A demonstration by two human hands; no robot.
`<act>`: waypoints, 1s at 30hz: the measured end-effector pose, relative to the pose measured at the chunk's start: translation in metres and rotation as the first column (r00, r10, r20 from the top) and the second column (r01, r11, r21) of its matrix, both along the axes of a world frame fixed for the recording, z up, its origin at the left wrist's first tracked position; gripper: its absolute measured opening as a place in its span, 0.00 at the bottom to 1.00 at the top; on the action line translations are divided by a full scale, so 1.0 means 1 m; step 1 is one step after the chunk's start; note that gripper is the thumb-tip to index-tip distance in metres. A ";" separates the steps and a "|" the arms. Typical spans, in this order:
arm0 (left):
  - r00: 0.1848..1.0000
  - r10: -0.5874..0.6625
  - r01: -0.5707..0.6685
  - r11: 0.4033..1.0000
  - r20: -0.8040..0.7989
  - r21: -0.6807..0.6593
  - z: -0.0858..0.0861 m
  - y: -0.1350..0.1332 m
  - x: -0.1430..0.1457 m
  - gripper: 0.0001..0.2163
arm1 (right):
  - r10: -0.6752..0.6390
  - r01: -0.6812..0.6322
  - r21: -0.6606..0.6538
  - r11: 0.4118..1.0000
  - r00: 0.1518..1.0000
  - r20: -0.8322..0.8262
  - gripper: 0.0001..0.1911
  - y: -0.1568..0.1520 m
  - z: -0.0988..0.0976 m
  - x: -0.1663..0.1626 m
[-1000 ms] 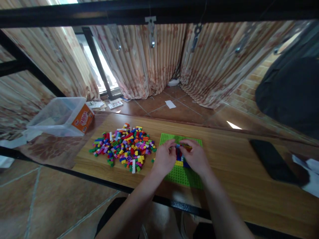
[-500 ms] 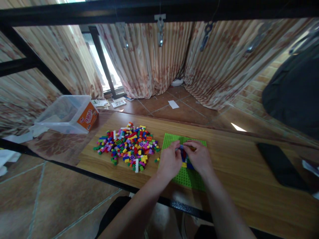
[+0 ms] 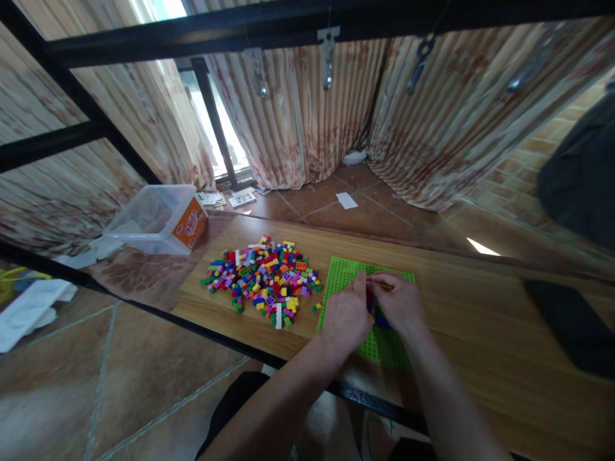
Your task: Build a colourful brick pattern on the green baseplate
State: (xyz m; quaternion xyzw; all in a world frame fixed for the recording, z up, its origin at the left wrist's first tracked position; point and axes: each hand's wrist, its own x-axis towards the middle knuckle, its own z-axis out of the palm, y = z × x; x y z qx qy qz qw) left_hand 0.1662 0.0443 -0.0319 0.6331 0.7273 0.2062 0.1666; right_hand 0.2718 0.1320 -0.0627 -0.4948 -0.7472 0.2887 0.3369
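A green baseplate lies on the wooden table. Both my hands rest on it, close together over a small build of red, blue and other bricks that they mostly hide. My left hand has its fingers curled against the build. My right hand pinches at the top of the build, fingers closed. What each hand grips is hidden. A heap of loose coloured bricks lies just left of the baseplate.
A clear plastic tub with an orange label stands at the far left on a brown mat. A black phone lies on the table at right. Black metal frame bars cross overhead. Curtains hang behind.
The camera has swung left, so everything sits further right in view. My hands have drawn closer together over the build and cover more of it.
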 end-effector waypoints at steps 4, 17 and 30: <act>0.999 0.009 -0.011 1.000 0.053 0.030 -0.003 -0.001 -0.001 0.26 | 0.018 -0.018 -0.005 1.000 1.000 0.001 0.15 0.001 0.000 0.001; 0.885 0.433 -0.420 0.901 -0.171 0.109 0.018 0.001 -0.094 0.16 | 0.078 -0.078 0.015 0.997 0.997 0.003 0.16 -0.001 0.003 0.010; 0.862 0.396 -0.405 0.914 -0.317 0.040 0.015 0.003 -0.097 0.12 | 0.095 -0.095 0.024 0.995 0.995 0.020 0.16 -0.001 0.003 0.011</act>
